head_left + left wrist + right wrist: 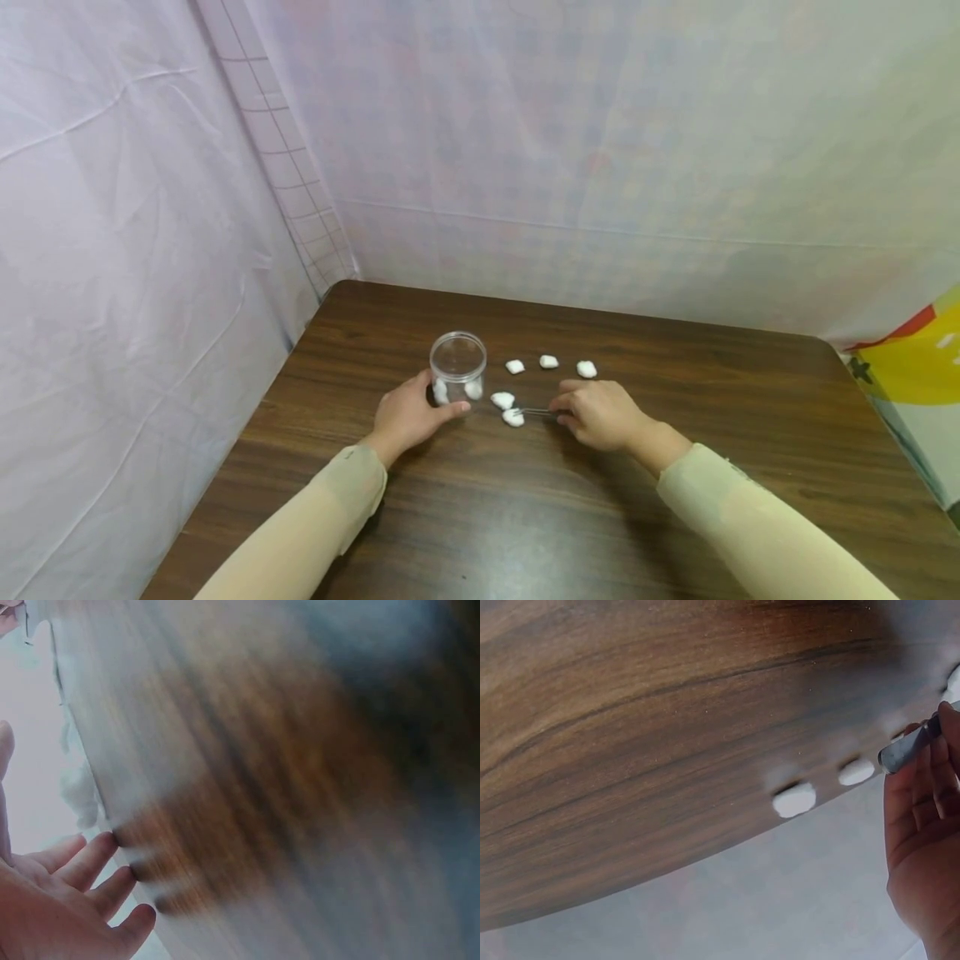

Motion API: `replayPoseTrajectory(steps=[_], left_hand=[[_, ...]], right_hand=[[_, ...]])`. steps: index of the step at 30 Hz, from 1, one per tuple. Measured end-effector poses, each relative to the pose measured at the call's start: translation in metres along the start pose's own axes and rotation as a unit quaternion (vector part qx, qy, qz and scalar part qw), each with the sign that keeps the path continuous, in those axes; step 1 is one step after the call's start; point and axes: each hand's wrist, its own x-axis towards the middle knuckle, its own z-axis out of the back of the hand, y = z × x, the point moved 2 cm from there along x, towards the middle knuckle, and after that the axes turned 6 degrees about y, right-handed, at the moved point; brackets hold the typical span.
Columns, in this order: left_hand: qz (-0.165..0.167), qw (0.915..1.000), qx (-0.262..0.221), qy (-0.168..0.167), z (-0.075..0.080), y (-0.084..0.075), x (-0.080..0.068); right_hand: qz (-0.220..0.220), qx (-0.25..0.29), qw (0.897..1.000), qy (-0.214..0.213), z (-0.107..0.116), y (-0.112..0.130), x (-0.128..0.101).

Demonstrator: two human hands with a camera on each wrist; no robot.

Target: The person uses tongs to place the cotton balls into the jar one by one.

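A clear open-topped jar (458,365) stands on the dark wooden table (525,517) with two cotton balls (473,388) inside. My left hand (438,406) grips the jar's base, thumb round its front; the left wrist view is blurred and shows only fingers (90,862). My right hand (564,410) pinches metal tweezers (534,411), whose tips touch a cotton ball (513,417) on the table. The right wrist view shows this hand (922,840) holding the tweezers (904,750). Another ball (502,400) lies just beside the jar.
Three more cotton balls lie in a row behind the hands: (514,366), (549,361), (587,368). Two balls (795,799) appear in the right wrist view. Pale cloth walls (150,292) close off the left and back. A colourful object (915,358) sits past the right edge.
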Motion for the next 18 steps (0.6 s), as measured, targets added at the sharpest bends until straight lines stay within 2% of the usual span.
replayPoseTrajectory(steps=[10,18], left_hand=[[0.0,1.0,0.0,-0.002,-0.0009,0.0003,-0.0003],[0.004,1.0,0.0,0.001,-0.0004,0.0001,0.0003]], right_hand=[[0.0,0.025,1.0,0.016,0.0025,-0.0007,-0.001],[-0.002,0.005,1.0,0.004,0.0016,0.0008,0.0016]])
